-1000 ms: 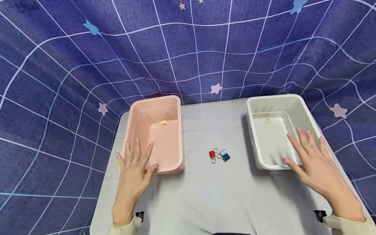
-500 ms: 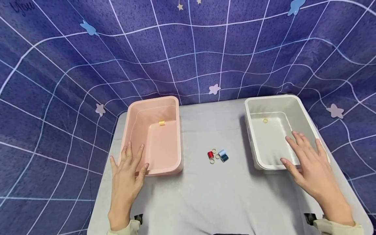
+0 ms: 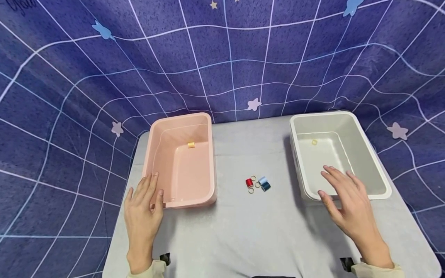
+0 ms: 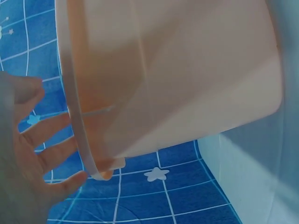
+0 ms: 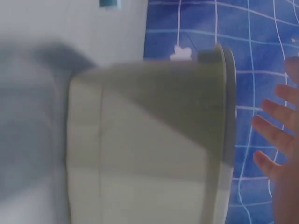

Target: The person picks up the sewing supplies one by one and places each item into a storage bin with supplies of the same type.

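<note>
My left hand [image 3: 143, 214] is over the near left corner of the pink bin [image 3: 181, 119], fingers extended and holding nothing. In the left wrist view, its fingertips are right at the rim. Above the front edge of the white bin [image 3: 323, 124] hovers my right hand [image 3: 351, 212], its fingers spread and loosely bent with nothing in them. Between the bins lie a red thread spool [image 3: 249, 183], a light blue spool [image 3: 263, 180] and a dark teal spool [image 3: 265, 187]. Small rings [image 3: 251, 190] lie among them.
A yellow spool [image 3: 191, 144] lies in the pink bin near its back wall. One ring [image 3: 314, 142] is in the white bin. Both bins stand on a grey cloth-covered table [image 3: 250, 231]. A blue curtain [image 3: 243, 46] with grid lines and stars hangs behind and at the sides.
My right hand has drawn left and back toward me, partly off the white bin. My left hand has shifted left and slightly back, its fingers closer together. Spools and rings have stayed put.
</note>
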The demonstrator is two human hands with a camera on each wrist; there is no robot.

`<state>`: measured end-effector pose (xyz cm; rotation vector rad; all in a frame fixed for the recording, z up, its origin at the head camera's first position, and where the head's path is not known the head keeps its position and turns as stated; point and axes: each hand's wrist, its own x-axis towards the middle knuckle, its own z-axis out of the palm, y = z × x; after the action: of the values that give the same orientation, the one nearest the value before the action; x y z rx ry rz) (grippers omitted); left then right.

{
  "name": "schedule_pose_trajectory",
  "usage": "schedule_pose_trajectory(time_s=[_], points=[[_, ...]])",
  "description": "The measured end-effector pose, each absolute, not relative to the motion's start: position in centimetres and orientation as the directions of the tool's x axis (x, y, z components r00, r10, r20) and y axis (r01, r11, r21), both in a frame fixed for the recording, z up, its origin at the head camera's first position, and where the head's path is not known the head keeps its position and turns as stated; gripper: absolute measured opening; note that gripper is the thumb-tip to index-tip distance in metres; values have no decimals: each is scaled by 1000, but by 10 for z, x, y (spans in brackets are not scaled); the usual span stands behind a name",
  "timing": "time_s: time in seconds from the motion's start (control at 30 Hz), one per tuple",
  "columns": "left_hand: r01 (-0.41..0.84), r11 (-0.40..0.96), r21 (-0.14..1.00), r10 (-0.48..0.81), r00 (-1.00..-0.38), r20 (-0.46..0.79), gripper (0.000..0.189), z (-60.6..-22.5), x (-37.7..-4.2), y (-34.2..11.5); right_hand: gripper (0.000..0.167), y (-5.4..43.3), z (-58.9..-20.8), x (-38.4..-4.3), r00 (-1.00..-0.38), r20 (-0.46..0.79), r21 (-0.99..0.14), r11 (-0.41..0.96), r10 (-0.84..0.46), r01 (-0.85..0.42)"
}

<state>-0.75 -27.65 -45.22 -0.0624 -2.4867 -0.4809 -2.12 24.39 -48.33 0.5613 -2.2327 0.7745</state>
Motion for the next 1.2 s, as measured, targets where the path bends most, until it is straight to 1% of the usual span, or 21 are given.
schedule_pose_trajectory(time_s=[0.17, 0.33, 0.53, 0.73, 1.03, 1.2], points=[[130, 913, 386, -130, -805, 579, 47, -454, -7, -282, 55, 226, -485, -21, -623, 763, -367, 676, -176, -640], [56, 891, 450, -231, -799, 556, 45, -457, -5, -285, 51, 213, -486, -19, -582, 791, -365, 617, -189, -697], [-34, 847, 531, -359, -773, 523, 47, -460, -3, -288, 47, 198, -488, -17, -532, 815, -346, 546, -228, -763], [-63, 798, 600, -418, -774, 475, 45, -463, -1, -290, 45, 187, -491, -17, -518, 821, -338, 527, -239, -780], [-128, 749, 650, -476, -787, 394, 43, -468, 1, -292, 42, 174, -497, -16, -503, 821, -314, 522, -271, -793], [-144, 690, 709, -510, -792, 335, 42, -470, 2, -294, 40, 167, -505, -16, -502, 817, -323, 499, -282, -805]])
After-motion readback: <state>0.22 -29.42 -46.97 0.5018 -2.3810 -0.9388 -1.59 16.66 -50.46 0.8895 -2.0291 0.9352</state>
